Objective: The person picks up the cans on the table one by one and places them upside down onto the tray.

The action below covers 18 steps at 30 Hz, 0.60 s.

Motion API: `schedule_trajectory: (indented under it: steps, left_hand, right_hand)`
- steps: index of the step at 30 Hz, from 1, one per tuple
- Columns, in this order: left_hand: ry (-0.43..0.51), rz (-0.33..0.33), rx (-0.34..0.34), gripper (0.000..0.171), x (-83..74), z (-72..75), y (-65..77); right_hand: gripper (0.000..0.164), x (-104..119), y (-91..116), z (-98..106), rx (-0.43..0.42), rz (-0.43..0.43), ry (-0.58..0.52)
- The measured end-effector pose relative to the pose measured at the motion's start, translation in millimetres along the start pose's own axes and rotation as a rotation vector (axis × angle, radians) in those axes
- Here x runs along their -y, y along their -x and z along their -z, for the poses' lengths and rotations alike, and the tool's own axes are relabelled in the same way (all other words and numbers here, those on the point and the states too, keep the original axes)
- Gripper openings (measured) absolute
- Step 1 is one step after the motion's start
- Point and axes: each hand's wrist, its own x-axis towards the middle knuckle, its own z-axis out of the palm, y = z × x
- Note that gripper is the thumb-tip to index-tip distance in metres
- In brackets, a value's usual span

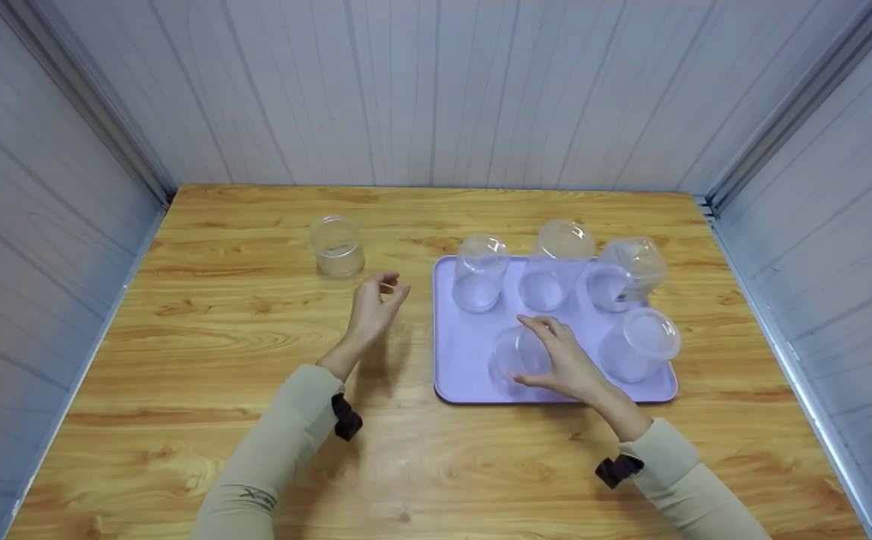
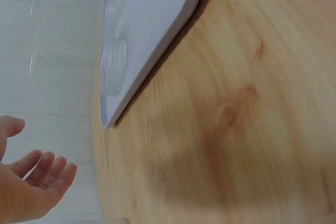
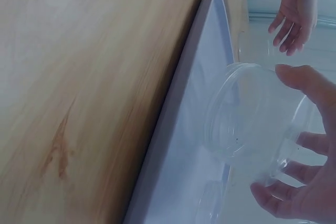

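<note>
My right hand (image 1: 567,364) grips a clear plastic cup (image 3: 257,114) over the front of the lilac tray (image 1: 462,352). In the right wrist view, the thumb is on one side of the cup and the fingers curl round the other. The cup's wide ringed edge faces the tray. To the left of the tray, my left hand (image 1: 378,304) hovers above the table with relaxed, slightly bent fingers and nothing in them. Just beyond it, another clear cup (image 1: 338,247) stands on the wood.
Along the tray's back stand three more clear cups, a left one (image 1: 481,274), a middle one (image 1: 556,262) and a right one (image 1: 626,274). A further cup (image 1: 640,345) is at the tray's front right. Pale panel walls (image 1: 428,90) enclose the wooden table (image 1: 203,360) on three sides.
</note>
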Motion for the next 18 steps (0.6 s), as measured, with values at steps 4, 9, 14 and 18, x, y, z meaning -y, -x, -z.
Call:
schedule_trajectory:
  steps: [4,9,14,18]
  left_hand:
    - [-0.05,-0.005,0.0,0.035,1.3,7.5,-7.8]
    - [-0.135,0.03,-0.013,0.039,3.0,16.3,-19.7]
    - [-0.192,0.031,-0.045,0.04,4.8,25.4,-31.0]
    - [-0.21,0.028,-0.077,0.04,7.3,31.4,-38.4]
  right_hand:
    - [0.088,-2.2,0.9,4.9,0.022,0.007,0.039]
    - [0.091,-6.3,1.3,12.1,0.054,0.003,0.111]
    - [0.092,-10.4,2.3,18.9,0.087,-0.014,0.168]
    - [0.092,-12.2,2.9,24.7,0.123,-0.028,0.207]
